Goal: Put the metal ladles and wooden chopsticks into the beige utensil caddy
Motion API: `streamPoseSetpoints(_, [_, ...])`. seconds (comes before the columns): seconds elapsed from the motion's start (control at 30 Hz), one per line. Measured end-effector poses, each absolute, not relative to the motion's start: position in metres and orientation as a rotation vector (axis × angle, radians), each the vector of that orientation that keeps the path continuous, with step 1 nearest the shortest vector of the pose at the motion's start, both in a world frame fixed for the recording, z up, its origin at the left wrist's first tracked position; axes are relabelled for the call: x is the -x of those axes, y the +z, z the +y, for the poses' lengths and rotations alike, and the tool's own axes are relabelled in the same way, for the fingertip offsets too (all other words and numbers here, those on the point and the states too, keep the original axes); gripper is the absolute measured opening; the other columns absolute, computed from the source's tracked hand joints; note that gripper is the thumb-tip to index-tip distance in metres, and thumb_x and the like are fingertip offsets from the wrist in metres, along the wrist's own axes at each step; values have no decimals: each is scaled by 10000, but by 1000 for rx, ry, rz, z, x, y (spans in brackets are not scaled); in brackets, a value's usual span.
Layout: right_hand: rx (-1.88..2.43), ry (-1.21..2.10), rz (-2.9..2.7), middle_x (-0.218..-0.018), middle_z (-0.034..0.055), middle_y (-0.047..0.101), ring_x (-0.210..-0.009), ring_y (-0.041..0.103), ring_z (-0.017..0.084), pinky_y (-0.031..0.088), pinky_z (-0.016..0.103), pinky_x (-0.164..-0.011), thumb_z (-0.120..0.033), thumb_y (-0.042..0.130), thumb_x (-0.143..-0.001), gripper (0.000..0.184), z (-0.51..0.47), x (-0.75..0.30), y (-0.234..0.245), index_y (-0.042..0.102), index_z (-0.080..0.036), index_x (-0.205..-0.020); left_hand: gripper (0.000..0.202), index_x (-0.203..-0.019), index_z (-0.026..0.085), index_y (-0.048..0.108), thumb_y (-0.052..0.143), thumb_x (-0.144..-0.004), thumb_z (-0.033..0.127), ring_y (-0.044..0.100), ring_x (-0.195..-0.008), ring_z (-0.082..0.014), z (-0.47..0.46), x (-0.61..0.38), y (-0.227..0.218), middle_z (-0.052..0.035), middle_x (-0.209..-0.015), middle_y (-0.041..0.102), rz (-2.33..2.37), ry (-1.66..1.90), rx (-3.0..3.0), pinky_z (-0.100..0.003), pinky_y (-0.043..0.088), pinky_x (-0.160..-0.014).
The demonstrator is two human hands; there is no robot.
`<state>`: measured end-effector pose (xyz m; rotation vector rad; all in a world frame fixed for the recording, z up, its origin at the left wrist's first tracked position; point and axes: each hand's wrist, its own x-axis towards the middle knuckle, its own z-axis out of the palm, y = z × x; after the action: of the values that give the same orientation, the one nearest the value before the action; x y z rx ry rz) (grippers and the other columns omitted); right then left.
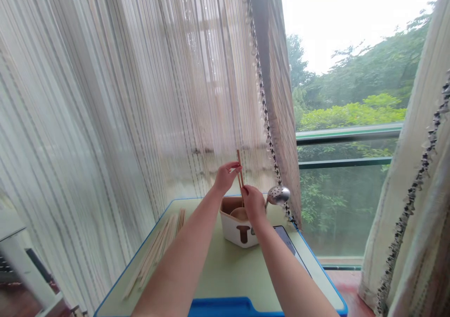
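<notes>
My left hand (225, 175) pinches the upper part of a pair of brown chopsticks (239, 166) held upright above a white holder (236, 231) with a brown mark on its front. My right hand (252, 203) is closed round the lower part of the same chopsticks, just over the holder's rim. A wooden spoon bowl shows inside the holder. The bowl of a perforated metal ladle (278, 195) sticks out to the right of the holder. Several loose chopsticks (159, 247) lie on the left side of the green table (225, 272).
The table has a blue rim, and a blue tray edge (225, 306) lies at the near side. A dark phone (286, 242) lies to the right of the holder. Sheer striped curtains (140, 96) hang close behind and left; a window with a green railing is to the right.
</notes>
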<state>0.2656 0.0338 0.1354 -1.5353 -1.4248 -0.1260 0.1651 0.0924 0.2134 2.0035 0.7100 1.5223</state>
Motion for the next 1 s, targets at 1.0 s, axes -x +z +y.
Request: streamPoseSetpoints(1.0, [1580,-1,-1387,-851,45,681,-783,575,170,365,252,-653,-302,412,-841,280,42,-269,122,664,-202,-909,255,-813,140,688,711,-620,304,624,-775,-177,115,-170,183,-81,-786,685,612,1379,-1649,-361,457,-797])
